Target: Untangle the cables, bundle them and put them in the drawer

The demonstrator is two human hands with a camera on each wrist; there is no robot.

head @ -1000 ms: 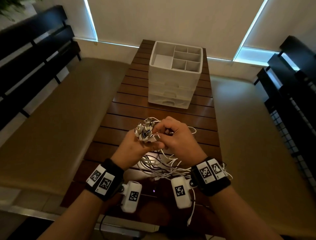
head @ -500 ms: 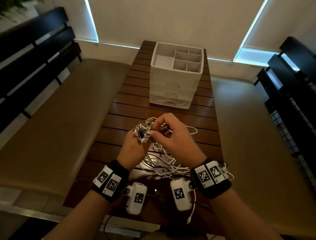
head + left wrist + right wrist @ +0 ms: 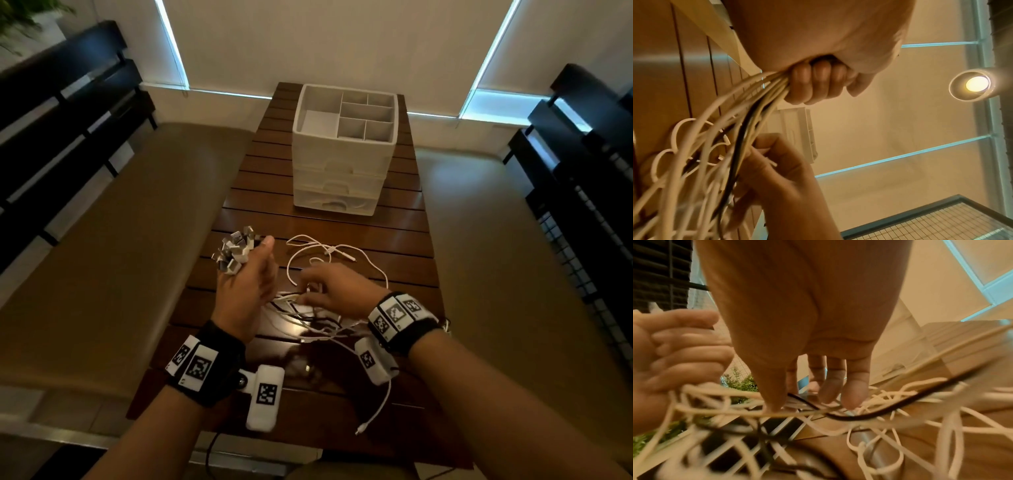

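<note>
My left hand [image 3: 247, 274] grips a bunch of white cables just below their plugs [image 3: 234, 253], which fan out above the fist. In the left wrist view its curled fingers [image 3: 813, 84] wrap the strands [image 3: 719, 129]. The cables hang down into a tangle [image 3: 301, 315] on the wooden table [image 3: 394, 236], one black strand [image 3: 859, 417] among the white. My right hand [image 3: 310, 287] reaches down into the tangle, and its fingertips [image 3: 851, 395] and thumb pinch strands there. The white drawer unit [image 3: 342, 171] stands further back with its drawers closed.
One loose white cable [image 3: 329, 251] loops on the table between my hands and the drawer unit. Open compartments [image 3: 363, 113] top the unit. Padded benches [image 3: 120, 240] flank the narrow table on both sides. Dark slatted backrests [image 3: 68, 102] stand beyond them.
My right hand left the plug cluster and dropped down to the right into the tangle. My left hand moved left and forward with the plugs, stretching the cables.
</note>
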